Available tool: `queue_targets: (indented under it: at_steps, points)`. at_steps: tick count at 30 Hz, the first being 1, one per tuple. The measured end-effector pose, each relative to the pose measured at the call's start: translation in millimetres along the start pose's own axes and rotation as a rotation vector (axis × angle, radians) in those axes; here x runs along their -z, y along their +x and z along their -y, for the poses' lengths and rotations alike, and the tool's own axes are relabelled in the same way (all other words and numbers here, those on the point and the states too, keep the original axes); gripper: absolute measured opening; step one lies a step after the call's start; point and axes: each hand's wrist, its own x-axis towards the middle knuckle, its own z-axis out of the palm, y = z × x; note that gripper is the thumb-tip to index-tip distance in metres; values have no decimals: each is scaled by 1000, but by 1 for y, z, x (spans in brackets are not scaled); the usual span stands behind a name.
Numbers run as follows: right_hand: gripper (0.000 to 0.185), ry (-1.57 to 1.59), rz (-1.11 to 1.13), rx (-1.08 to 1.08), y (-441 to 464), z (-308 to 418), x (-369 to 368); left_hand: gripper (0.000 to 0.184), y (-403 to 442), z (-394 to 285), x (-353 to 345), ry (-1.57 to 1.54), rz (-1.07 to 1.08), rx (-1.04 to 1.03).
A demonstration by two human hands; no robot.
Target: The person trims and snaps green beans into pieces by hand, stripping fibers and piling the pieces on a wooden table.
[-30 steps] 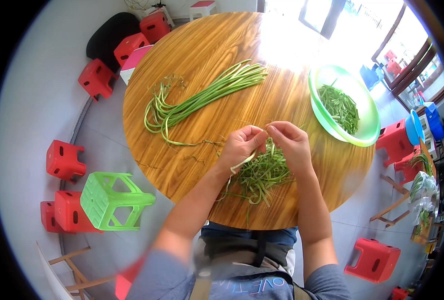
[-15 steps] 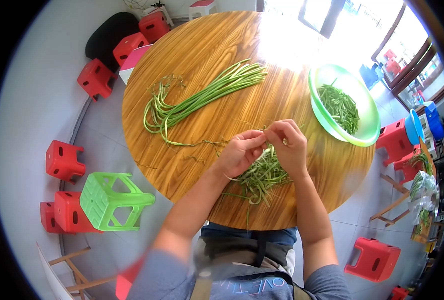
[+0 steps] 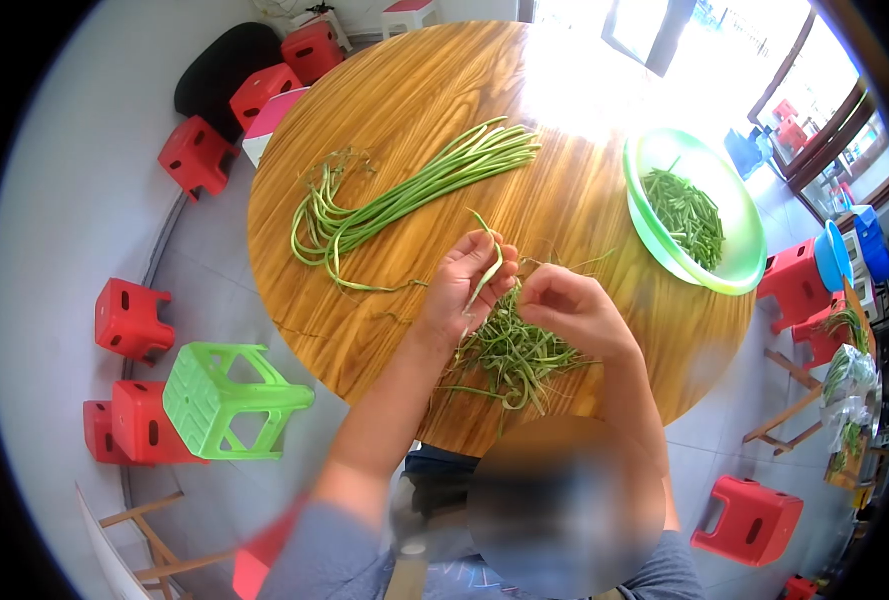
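Two bare hands: raised over a round wooden table (image 3: 590,215), close together but apart, near the tabletop's near edge.
Left hand (image 3: 453,287): closed narrowly on a single green stalk (image 3: 486,275), which is held slantwise along the fingers with its tip poking out above them; the firm, high hold seems meant to keep so limp a strand steady and in plain sight.
Right hand (image 3: 580,308): held just beside, fingers curled inward; whether the tips meet, or a wisp is pinched there, cannot be told.
Heap of green shreds (image 3: 520,362): piled loosely beneath the hands, where anything dropped would likely be caught in one spot.
Bunch of long green stalks (image 3: 420,197): laid out beyond the left hand, straight ends aligned toward the far side and thin ends curled at the left, apparently kept parallel so that single stalks can be drawn off easily.
Light green basin (image 3: 648,235): set at the table's right, well apart from the bunch; short green pieces (image 3: 685,215) are contained by its high wall, seemingly placed within the right hand's reach.
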Motion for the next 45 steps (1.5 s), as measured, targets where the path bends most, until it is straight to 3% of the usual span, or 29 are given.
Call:
queue_targets:
  at_steps: [1, 4, 8, 11, 15, 20, 24, 27, 32, 38, 43, 45]
  points:
    - [14, -55, 5, 36, 0, 2, 1, 13, 3, 0, 7, -16, 82, 11]
    - [18, -57, 75, -278, -3, 17, 10, 13, 5, -1, 13, -21, 214, 24]
    - [20, 48, -316, -181, 4, 2, 4, 15, -2, -1, 3, 268, 196, 26]
    - [18, 148, -378, -97, 7, 1, 0, 18, 0, 13, 6, 514, 242, -49]
    - [15, 50, -402, -52, 6, -9, 3, 21, -1, 15, 3, 494, 259, 31]
    - [11, -214, -605, 111, 8, -8, 6, 21, -10, 8, -5, 493, 270, 159]
    - [11, -471, -554, 225, 8, -1, 4, 20, -7, 12, -2, 647, 233, 86]
    - [11, -451, -556, 232, 8, -3, 0, 18, -8, 12, -2, 776, 228, -4]
    - [14, -103, -589, 25, 8, -10, 4, 17, -18, 15, -11, 1044, 151, -191]
    - [21, 156, -471, -191, 8, -9, 8, 16, -24, 19, -14, 1194, 284, -538]
    - [24, 547, -443, -264, 9, -10, 6, 12, -22, 22, -16, 1235, 312, -592]
    - [23, 490, -434, -265, 10, -11, 5, 13, -23, 20, -18, 1333, 311, -605]
